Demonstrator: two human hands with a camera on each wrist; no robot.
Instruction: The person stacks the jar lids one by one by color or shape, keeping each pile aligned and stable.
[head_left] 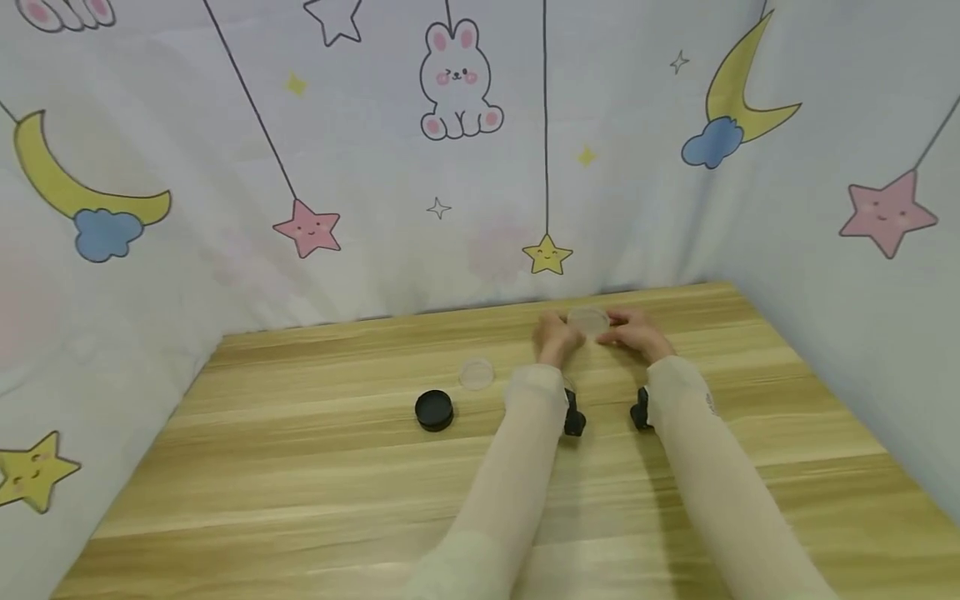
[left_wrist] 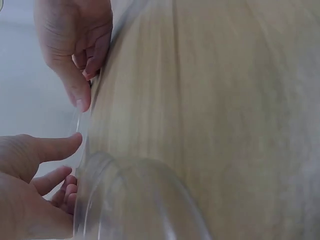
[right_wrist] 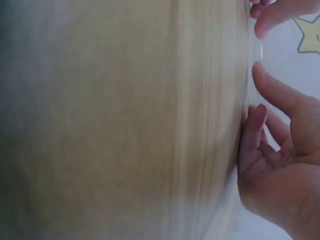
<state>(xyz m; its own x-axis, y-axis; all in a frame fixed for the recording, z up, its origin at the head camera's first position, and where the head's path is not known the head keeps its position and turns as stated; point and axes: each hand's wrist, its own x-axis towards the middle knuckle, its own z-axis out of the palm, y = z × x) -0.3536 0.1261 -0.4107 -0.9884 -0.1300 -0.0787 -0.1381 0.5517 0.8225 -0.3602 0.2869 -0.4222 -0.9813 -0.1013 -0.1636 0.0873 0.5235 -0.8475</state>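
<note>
At the back of the wooden table, a clear, shallow round dish (head_left: 588,320) lies between my two hands. My left hand (head_left: 557,337) holds its left edge, and my right hand (head_left: 636,333) grips the right edge between thumb and fingers. Seen edge-on in the left wrist view, the dish is a thin transparent rim by the left thumb (left_wrist: 65,146). The right wrist view has my right hand (right_wrist: 285,150) with thumb and fingers spread about that rim. Another clear round piece (left_wrist: 145,200) stands close below the left wrist camera, mostly covered by my left arm in the head view.
A clear disc (head_left: 476,374) lies on the table (head_left: 300,467) left of my left arm. Beside it is a black round container (head_left: 434,410). A printed cloth (head_left: 375,283) hangs behind the table's back edge. Black wrist cameras (head_left: 573,414) sit on both forearms.
</note>
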